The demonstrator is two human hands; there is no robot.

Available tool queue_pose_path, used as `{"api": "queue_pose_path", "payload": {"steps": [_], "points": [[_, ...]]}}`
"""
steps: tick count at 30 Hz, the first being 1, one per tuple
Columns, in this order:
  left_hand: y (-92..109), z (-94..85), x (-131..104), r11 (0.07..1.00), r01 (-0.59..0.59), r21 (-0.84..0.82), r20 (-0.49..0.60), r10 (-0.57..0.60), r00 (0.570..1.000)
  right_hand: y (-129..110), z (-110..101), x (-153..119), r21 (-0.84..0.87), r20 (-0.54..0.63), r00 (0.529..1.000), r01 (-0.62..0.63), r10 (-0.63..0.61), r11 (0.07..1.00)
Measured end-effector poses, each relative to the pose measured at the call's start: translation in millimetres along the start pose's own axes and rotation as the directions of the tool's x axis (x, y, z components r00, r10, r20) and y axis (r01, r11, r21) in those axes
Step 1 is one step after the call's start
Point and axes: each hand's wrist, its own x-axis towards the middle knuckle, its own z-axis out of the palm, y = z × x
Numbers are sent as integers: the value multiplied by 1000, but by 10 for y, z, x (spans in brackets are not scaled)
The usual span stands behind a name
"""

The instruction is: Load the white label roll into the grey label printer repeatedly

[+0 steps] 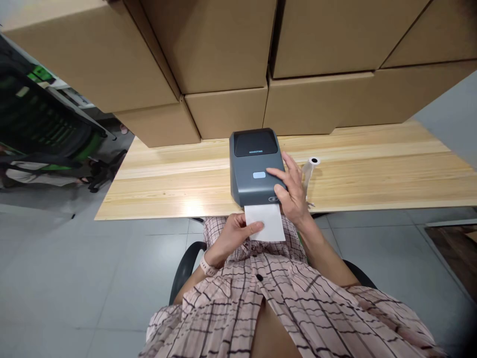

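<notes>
At the front of the desk (167, 184), left hand (238, 231): grip pinched on the paper (271, 226), probably steadying it.
Printer (244, 171): near the desk's edge, likely so the paper clears it.
Paper: projecting from the printer's front.
Right hand (293, 195): grip half-spread, holding nothing, touching the printer beside its pale button (259, 175), perhaps bracing it.

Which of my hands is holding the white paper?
Your left hand, the one with a pale wristband: its thumb lies on the paper jutting from the printer. Your right hand is on the printer instead.
</notes>
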Motion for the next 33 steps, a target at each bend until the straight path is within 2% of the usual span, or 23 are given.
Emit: {"api": "queue_pose_path", "payload": {"steps": [3,6,8,10,12,13,15,18,21,23,28,33], "points": [[-76,-103,-12,991,-34,132,-60,42,997,-147,-95,123,-222,92,990,125,-106,967],[-92,-264,-6,960,-106,260,-225,167,960,-252,-144,287,-270,195,973,172,-121,947],[-63,-359,22,930,-171,327,-364,291,885,-281,-151,386,-251,250,961,180,-116,951],[-27,-407,74,883,-244,400,-467,426,775,-274,-156,443,-219,288,949,198,-130,956],[-10,-398,137,821,-325,470,-480,547,686,-230,-171,431,-198,299,944,204,-139,959],[-15,-375,167,794,-364,487,-454,586,671,-196,-181,394,-187,295,945,202,-141,961],[-51,-314,216,771,-422,477,-372,612,698,-108,-193,258,-151,257,959,164,-121,975],[-138,-232,256,810,-419,409,-301,554,776,38,-152,-36,-35,89,996,-11,14,999],[-194,-205,275,839,-389,381,-279,506,816,136,-48,-280,102,-19,987,-157,160,982],[-205,-213,287,811,-394,432,-274,534,799,167,14,-357,126,-28,983,-174,179,977],[-213,-242,313,678,-406,613,-258,657,708,191,26,-349,101,-39,985,-164,169,981],[-164,-230,330,626,-414,661,-242,700,671,141,-62,-286,94,-13,987,-155,157,983]]}}
